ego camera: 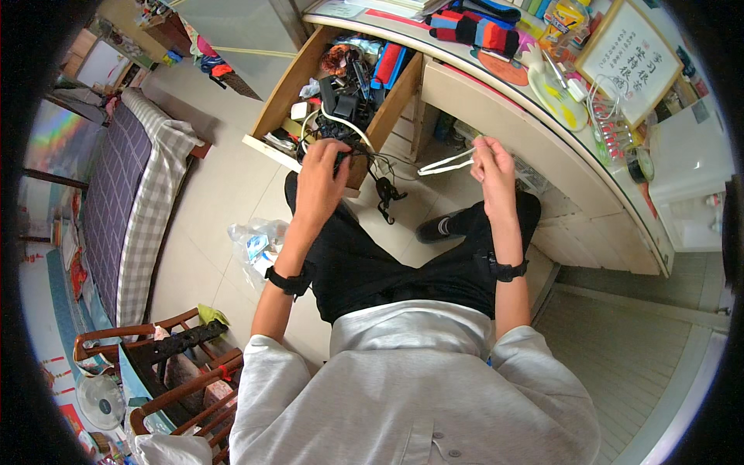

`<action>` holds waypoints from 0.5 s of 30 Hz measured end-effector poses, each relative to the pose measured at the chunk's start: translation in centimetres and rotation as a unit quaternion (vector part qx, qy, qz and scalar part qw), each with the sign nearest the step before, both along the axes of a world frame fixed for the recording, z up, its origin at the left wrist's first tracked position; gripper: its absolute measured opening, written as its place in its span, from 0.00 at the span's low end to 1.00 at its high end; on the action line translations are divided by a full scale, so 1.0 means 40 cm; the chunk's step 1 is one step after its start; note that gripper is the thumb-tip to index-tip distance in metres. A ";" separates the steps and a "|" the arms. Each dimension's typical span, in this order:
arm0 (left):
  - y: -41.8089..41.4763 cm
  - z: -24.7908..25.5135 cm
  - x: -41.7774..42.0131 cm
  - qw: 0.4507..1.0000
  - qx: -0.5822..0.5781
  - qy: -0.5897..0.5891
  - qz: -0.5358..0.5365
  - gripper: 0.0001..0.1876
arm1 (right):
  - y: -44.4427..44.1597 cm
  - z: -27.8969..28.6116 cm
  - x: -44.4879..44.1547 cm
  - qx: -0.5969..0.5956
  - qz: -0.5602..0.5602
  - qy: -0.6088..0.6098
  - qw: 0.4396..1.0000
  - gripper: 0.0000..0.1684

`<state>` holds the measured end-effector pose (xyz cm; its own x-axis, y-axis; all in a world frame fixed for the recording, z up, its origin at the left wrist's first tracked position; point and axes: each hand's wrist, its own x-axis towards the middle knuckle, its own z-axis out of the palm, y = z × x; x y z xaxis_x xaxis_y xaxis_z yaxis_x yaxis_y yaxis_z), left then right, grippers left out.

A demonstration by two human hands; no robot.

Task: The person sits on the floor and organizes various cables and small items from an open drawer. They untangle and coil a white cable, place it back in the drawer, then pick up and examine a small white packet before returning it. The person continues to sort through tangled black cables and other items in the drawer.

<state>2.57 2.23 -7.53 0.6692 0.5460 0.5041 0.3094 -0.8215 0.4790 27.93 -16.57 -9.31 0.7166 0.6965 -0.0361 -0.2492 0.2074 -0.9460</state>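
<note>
An open wooden drawer (pixel 398 110), packed with tangled black cables and adapters (pixel 344 107), juts out before me. Over its front edge my left hand (pixel 324 168) is bent around dark cables; its fingertips are partly hidden, and how firmly they hold is unclear. My right hand (pixel 493 165), right of the drawer, pinches a looped white cable (pixel 444 165) whose loop points left. Thin black cables trail over the drawer's side, and a black bundle (pixel 387 195) hangs above the floor. Another white cable (pixel 351 125) arches across the drawer's contents.
The curved desk (pixel 523 110) above bears striped gloves (pixel 476 32), a framed sheet with writing (pixel 630 61) and a white cable with a plug (pixel 577 90). A clear plastic bag (pixel 247 235) lies on the floor at the left. A wooden chair (pixel 192 383) stands lower left, near a bed (pixel 119 180).
</note>
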 end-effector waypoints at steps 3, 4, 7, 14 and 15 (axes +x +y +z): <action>-0.038 0.002 0.025 0.994 -0.066 0.000 -0.084 0.11 | 0.014 0.005 -0.039 -0.016 0.031 -0.020 0.999 0.11; -0.056 -0.003 0.031 0.986 -0.125 0.033 -0.103 0.13 | 0.016 0.002 -0.047 -0.015 0.049 -0.040 0.998 0.11; -0.104 -0.014 0.062 0.956 -0.221 0.116 -0.154 0.19 | 0.018 0.038 -0.082 -0.022 0.094 -0.020 0.995 0.10; -0.113 -0.179 0.110 0.934 -0.205 0.176 -0.235 0.15 | 0.020 0.067 -0.117 -0.055 0.170 -0.046 0.983 0.17; -0.109 -0.198 0.116 0.931 -0.197 0.176 -0.253 0.14 | 0.017 0.078 -0.121 -0.053 0.160 -0.044 0.985 0.19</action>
